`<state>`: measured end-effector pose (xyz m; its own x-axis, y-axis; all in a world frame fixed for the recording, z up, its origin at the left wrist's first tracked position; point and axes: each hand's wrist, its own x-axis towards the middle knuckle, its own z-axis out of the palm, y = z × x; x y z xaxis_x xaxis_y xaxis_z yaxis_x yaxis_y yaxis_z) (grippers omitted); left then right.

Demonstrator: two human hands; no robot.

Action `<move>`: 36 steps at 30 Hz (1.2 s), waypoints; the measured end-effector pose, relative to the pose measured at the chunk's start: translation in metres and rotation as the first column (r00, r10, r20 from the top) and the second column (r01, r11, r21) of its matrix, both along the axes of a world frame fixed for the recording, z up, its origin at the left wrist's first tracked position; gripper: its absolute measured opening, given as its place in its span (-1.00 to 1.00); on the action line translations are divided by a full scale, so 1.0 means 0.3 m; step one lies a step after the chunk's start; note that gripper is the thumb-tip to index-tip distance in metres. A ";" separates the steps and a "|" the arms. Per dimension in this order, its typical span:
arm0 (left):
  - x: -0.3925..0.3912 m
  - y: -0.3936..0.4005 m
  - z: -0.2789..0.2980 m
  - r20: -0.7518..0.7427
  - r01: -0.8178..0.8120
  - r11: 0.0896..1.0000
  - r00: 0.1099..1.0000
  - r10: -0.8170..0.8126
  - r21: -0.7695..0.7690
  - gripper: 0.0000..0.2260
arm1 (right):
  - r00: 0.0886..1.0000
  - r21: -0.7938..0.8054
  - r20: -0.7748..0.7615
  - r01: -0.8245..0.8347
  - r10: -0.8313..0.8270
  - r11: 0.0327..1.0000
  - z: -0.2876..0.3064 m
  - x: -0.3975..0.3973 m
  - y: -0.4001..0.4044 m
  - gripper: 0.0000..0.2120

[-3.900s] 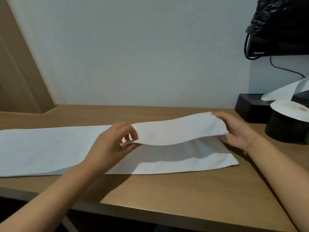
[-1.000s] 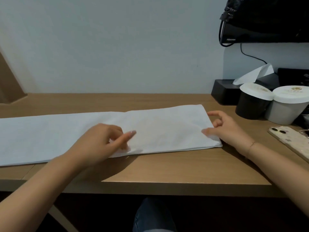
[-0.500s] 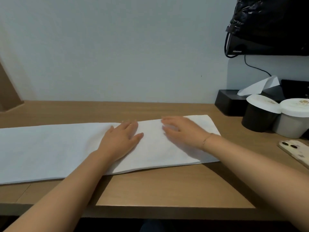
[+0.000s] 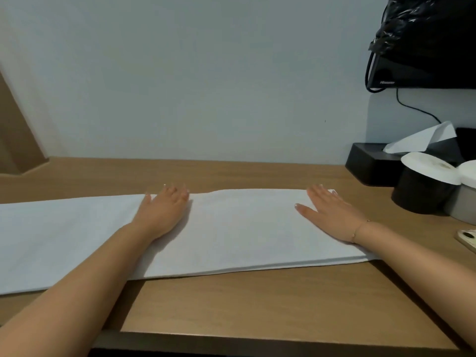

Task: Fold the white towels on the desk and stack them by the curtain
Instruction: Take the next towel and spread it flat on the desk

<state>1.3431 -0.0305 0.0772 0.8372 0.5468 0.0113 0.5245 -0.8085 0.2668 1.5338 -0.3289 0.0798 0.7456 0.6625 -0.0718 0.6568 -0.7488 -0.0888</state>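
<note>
From the head camera, a white towel (image 4: 231, 233) lies flat across the wooden desk (image 4: 257, 300), stretching from the left edge of the picture to near the right end of the desk. Its right part is doubled over, so a second layer sits on top there and a stacked edge shows along the front.

The left hand (image 4: 162, 210) lies palm down on the towel near the far edge, about where the folded layer ends, with its fingers straight and flat on the cloth. The right hand (image 4: 327, 210) also lies palm down, fingers straight and slightly spread, on the far right corner of the folded part. A thin bracelet (image 4: 359, 229) circles the right wrist.

At the right end of the desk stand a black tissue box (image 4: 368, 163) with a tissue sticking up, a black tub (image 4: 419, 191) with a white lid, and a grey tub (image 4: 463, 207) beside it. The corner of a phone (image 4: 467, 239) shows at the right edge. A black plastic bag (image 4: 425, 34) hangs over a dark screen on the wall above.
</note>
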 end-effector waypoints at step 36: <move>-0.063 0.009 -0.016 -0.089 -0.095 0.990 0.991 0.104 0.107 -0.47 | 0.994 0.013 -0.031 0.102 -0.101 0.995 0.002 0.006 0.036 -0.37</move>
